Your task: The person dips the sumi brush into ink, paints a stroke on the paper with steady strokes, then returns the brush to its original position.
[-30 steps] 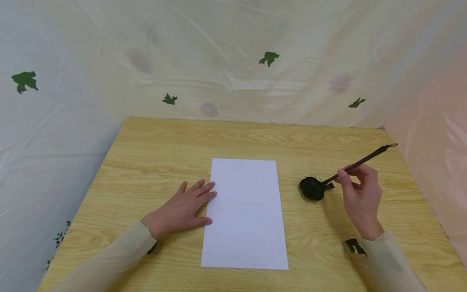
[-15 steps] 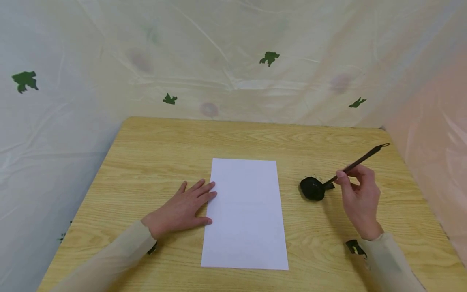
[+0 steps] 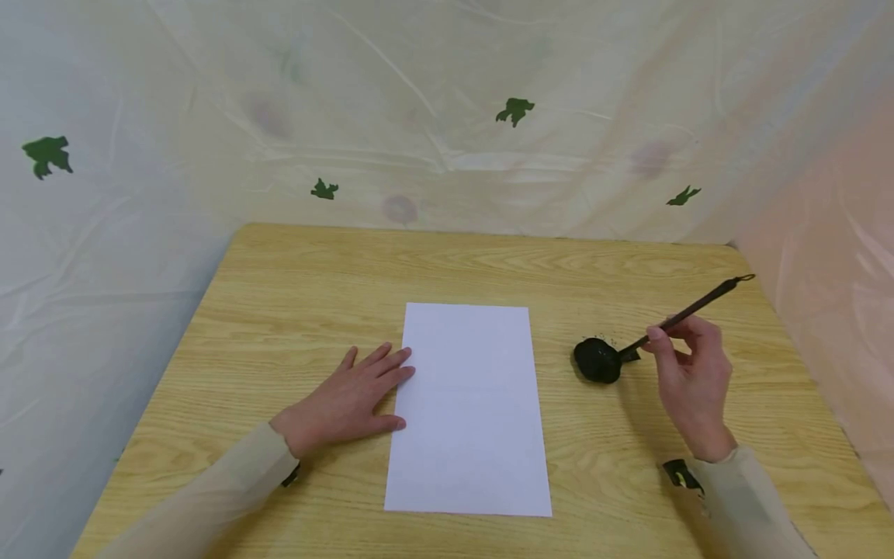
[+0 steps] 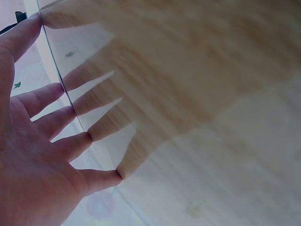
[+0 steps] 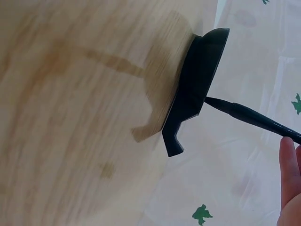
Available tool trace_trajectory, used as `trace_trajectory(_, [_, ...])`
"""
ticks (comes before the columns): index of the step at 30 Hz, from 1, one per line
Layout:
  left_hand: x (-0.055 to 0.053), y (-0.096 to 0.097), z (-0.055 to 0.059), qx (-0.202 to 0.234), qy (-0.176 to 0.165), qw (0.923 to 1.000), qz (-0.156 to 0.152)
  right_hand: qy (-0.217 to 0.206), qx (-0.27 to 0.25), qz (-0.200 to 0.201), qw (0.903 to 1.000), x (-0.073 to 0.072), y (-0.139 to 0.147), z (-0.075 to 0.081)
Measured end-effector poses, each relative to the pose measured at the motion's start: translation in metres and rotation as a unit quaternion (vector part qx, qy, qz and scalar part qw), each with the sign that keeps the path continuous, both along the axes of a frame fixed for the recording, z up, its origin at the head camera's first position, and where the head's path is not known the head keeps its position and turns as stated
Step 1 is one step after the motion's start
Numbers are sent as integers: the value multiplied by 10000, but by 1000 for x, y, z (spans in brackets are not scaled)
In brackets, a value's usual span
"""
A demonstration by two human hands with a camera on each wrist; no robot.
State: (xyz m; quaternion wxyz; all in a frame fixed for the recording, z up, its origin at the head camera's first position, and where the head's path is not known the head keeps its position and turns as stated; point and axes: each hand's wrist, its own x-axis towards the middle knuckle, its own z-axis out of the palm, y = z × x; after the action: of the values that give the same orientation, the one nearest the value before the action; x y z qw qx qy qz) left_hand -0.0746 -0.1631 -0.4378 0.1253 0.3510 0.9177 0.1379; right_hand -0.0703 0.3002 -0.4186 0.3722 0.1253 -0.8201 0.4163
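Note:
A blank white sheet of paper [image 3: 471, 411] lies lengthwise on the wooden table. My left hand [image 3: 349, 404] rests flat at its left edge, fingers spread, with some fingertips on the paper; the left wrist view shows the same hand [image 4: 44, 146] with its fingertips touching the surface. To the right of the paper sits a small black ink dish [image 3: 597, 360] with a short handle [image 5: 173, 143]. My right hand [image 3: 694, 380] pinches a dark writing brush [image 3: 698, 304], slanted up to the right. Its bristle tip [image 5: 216, 102] meets the dish's rim in the right wrist view.
The wooden table [image 3: 279, 295] has pale plastic sheeting [image 3: 419, 116] with green leaf shapes hanging behind it and along both sides. Small dark specks [image 3: 606, 339] mark the wood just behind the dish.
The brush's upper end swung slightly left, then back right, as my right hand shifted a little. The left hand and the paper have stayed in place.

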Motion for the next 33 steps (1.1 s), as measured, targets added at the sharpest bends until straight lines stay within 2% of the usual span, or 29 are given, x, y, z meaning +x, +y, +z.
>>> trace_trajectory(11, [2, -1, 0, 38, -55, 10000, 39, 18, 56, -48, 10000, -1, 4, -1])
trace_trajectory(16, [1, -1, 2, -20, -60, 10000, 14, 144, -378, -54, 9992, 0, -1, 9])
trace_trajectory(22, [0, -2, 3, -43, 6, 10000, -16, 467, -1297, 641, 9884, 3, -26, 28])
trace_trajectory(25, [1, -2, 3, -28, 2, 10000, -8, 599, -1657, 1114, 9780, 5, -41, 34])
trace_trajectory(31, [1, -2, 4, -25, -13, 10000, -16, 840, -2154, 2149, 9489, 6, -70, 41])
trace_trajectory(33, [2, -2, 4, -26, -23, 10000, -6, 860, -2123, 2295, 9460, 6, -79, 43])
